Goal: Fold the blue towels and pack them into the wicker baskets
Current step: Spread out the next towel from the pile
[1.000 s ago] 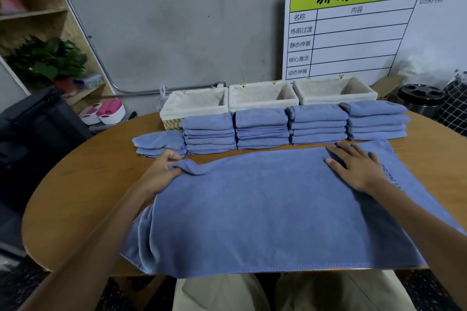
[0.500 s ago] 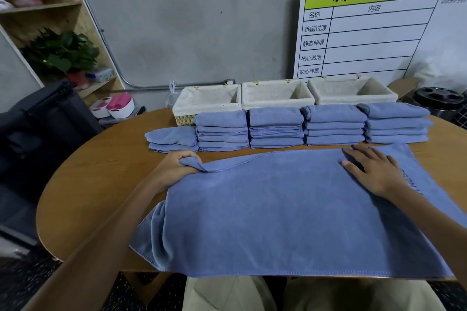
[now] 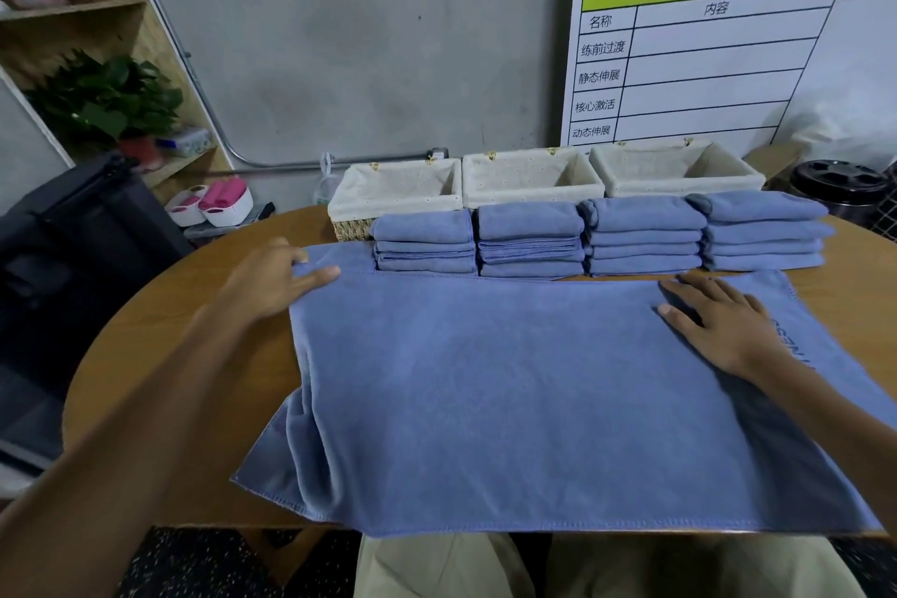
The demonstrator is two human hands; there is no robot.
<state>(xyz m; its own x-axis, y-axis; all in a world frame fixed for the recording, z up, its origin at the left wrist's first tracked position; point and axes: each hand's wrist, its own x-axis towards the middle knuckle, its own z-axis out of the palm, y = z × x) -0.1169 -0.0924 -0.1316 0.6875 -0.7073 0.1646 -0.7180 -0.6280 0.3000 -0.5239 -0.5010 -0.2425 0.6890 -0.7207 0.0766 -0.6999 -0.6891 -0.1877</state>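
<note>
— Since the frame a second ago, what has moved?

— Mostly the left hand (image 3: 272, 279). It has carried the far left corner of the big blue towel (image 3: 509, 384) outward, so the bunched corner now lies nearly flat. The small pile of folded cloth that showed left of the stacks earlier is now covered by that corner.

— And the grip?

— The left thumb lies on top of the corner and the fingers curl at its edge, pinching it. The right hand (image 3: 723, 330) keeps its place, lying flat with straight, spread fingers pressing the far right part of the towel; it holds nothing.

— Where does the towel lie?

— Spread across the wooden bench (image 3: 160, 330), its near edge hanging over the front, rumpled at the near left. Just behind it stand four stacks of folded towels (image 3: 597, 240), and behind those three lined wicker baskets (image 3: 534, 180) in a row.

— Anything hard to make out?

— Lettering near the right wrist is partly covered. The stacks hide the basket fronts, except a patch of weave on the left one. A chart board (image 3: 728, 39) against the wall is cut off at the right.
</note>
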